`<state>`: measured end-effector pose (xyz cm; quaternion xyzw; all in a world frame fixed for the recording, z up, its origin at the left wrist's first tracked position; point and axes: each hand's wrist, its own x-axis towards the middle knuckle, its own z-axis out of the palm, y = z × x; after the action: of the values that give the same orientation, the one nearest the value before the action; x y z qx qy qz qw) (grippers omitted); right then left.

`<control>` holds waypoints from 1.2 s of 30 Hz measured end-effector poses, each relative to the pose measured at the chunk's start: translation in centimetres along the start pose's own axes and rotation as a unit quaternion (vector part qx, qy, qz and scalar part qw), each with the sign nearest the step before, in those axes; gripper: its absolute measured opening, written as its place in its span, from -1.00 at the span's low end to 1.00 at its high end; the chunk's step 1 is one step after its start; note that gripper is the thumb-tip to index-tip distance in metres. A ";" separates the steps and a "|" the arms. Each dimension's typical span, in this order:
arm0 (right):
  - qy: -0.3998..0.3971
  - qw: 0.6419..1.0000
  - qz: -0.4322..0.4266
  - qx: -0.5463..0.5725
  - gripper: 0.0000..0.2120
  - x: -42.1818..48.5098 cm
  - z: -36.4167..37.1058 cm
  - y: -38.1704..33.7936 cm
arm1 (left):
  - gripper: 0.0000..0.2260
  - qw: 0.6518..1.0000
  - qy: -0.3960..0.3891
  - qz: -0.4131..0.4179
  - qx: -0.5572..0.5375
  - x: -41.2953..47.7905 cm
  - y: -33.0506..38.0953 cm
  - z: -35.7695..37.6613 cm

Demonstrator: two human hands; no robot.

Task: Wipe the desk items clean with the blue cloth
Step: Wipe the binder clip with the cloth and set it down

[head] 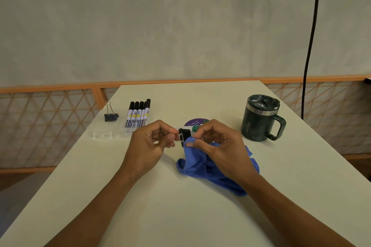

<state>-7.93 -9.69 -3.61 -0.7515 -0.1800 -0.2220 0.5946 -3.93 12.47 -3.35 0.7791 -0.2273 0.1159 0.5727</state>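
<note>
While the left hand (149, 144) pinches the thin metal handles of a small black clip (184, 134) with curled fingers, the right hand (218, 144) grips a bunched bit of the blue cloth (192, 159) between thumb and fingers and presses it on the clip's lower edge. Both hands are over the middle of the white table (180, 216). From the right hand the rest of the cloth hangs down and lies in a heap on the table, toward 5 o'clock from the clip. A dark green mug (258, 120) with a lid stands at 2 o'clock from the hands, well apart. A pack of black pens (138, 115) lies at 11 o'clock, and a second clip (111, 116) stands just past it at 10 o'clock. A purple circle (193, 122) lies flat at 12 o'clock, right behind the held clip.
</note>
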 end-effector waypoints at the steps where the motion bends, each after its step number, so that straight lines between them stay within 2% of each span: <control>1: 0.005 1.000 0.012 0.009 -0.80 0.1 0.0 -0.2 | -0.83 1.000 -0.003 0.004 0.007 0.0 0.0 0.0; 5: 0.007 0.998 0.042 0.041 -0.81 0.4 0.1 -0.4 | -0.82 1.000 0.000 0.017 0.015 0.0 -0.1 0.2; 13: -0.043 0.997 0.051 0.026 -0.80 -0.2 0.0 0.7 | -0.86 0.999 0.028 -0.006 -0.042 0.3 -0.1 -0.2; 20: -0.019 0.997 0.070 0.025 -0.80 -0.1 -0.7 0.2 | -0.90 0.999 0.051 -0.012 -0.009 0.1 -0.4 -0.6; 23: 0.019 0.998 0.052 0.022 -0.79 0.0 -0.4 -0.1 | -0.91 0.997 0.067 0.000 0.030 -0.1 -0.3 -0.4; 26: 0.030 0.999 0.018 -0.028 -0.80 -0.3 0.2 -0.1 | -0.91 0.996 0.078 0.005 0.050 -0.2 0.0 0.0; 29: 0.044 0.996 -0.016 -0.070 -0.84 -0.5 0.4 0.3 | -0.92 0.997 0.069 -0.011 0.032 -0.1 0.0 0.0; 36: 0.039 0.996 0.077 0.010 -0.86 -0.4 0.1 0.2 | -0.92 0.997 0.050 -0.049 -0.030 0.0 0.1 -0.3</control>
<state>-8.19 -9.63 -4.01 -0.7477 -0.1005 -0.2030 0.6242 -3.95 12.71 -3.15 0.7651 -0.1627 0.1197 0.6115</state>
